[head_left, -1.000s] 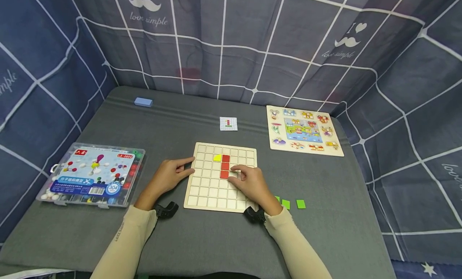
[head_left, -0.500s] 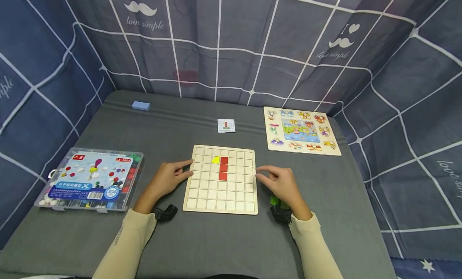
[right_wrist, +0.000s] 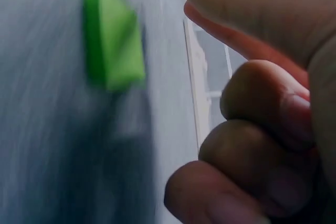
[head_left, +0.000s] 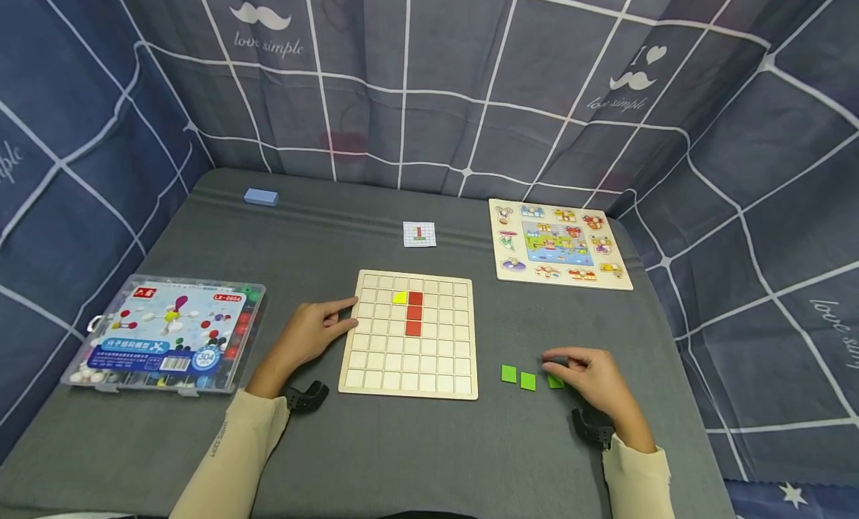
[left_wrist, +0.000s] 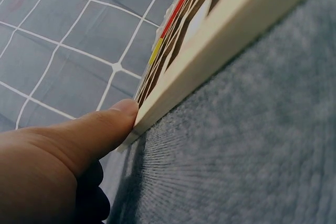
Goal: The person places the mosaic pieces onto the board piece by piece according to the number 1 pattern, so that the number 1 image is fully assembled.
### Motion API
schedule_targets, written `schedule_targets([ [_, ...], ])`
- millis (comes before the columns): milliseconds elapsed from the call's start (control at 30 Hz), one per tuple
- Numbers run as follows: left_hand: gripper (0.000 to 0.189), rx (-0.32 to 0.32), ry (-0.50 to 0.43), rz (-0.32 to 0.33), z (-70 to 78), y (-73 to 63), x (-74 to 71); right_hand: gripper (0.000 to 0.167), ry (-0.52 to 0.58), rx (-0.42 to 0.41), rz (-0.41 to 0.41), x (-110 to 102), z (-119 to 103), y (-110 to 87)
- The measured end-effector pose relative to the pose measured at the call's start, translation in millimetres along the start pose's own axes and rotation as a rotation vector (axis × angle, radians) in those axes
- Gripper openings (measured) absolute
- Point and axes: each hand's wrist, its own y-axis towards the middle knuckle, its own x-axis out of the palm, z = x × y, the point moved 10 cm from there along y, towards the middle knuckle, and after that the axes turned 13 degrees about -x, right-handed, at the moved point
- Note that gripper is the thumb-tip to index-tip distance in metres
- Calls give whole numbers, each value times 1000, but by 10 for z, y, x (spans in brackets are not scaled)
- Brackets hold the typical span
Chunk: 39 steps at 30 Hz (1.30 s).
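A pale wooden grid board (head_left: 406, 361) lies in the middle of the table, with a yellow tile (head_left: 400, 297) and a column of red tiles (head_left: 414, 312) on it. At its left edge, my left hand (head_left: 315, 331) touches the side with thumb and forefinger apart; the left wrist view shows the thumb (left_wrist: 110, 124) against the board's edge. To the right of the board are green square tiles (head_left: 528, 382). My right hand (head_left: 590, 377) is over the rightmost one, partly covering it, thumb and forefinger extended and holding nothing. A green tile (right_wrist: 118, 40) appears blurred below the fingers in the right wrist view.
A clear box of molecule model parts (head_left: 168, 336) stands at the left. A small pattern card (head_left: 419, 235) lies behind the board, a picture puzzle (head_left: 560, 244) at the back right, and a blue block (head_left: 261, 197) at the back left.
My right hand has moved off the board, past its right edge, to the rightmost green tile. My left hand has stayed at the board's left edge. The tiles on the board look the same.
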Motion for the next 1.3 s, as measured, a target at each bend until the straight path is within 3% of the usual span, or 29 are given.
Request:
schedule_targets([
  [433,46,-14,7,-7,-18,-11,3,33,-61,138,-26,-97,265,-320],
  [833,46,0,-2,0,-3,5,-4,30,-74,121,-57,-113,256,-372],
  [1300,45,-10,1,5,-10,3,-1,25,-104,110,-8,-116,236,-384],
])
